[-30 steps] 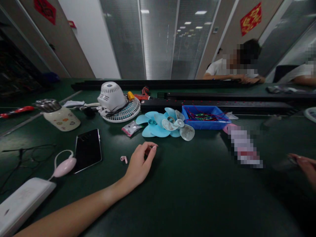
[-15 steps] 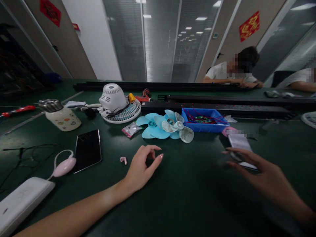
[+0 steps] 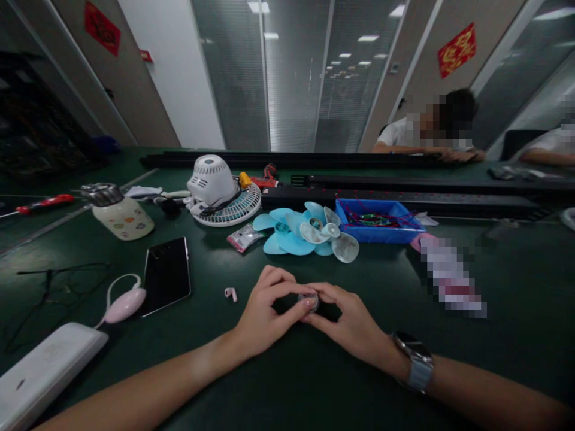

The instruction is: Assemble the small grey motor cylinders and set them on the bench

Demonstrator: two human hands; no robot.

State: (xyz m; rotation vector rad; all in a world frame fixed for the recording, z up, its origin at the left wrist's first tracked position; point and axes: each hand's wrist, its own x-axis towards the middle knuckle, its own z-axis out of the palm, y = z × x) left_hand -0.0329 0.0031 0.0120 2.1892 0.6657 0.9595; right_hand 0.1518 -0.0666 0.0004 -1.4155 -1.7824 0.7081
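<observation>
At the middle of the worktop (image 3: 287, 395) we had a small round piece (image 3: 311, 301) between our left hand (image 3: 265, 306) and right hand (image 3: 357, 320) — fingers of both clamped on it, from either side. Neither was nearer; long axis couldn't be told — blue fan blades (image 3: 294, 232) lay beyond.

Small roundish grey part (image 3: 315, 306) between both hands (image 3: 264, 306)
</observation>
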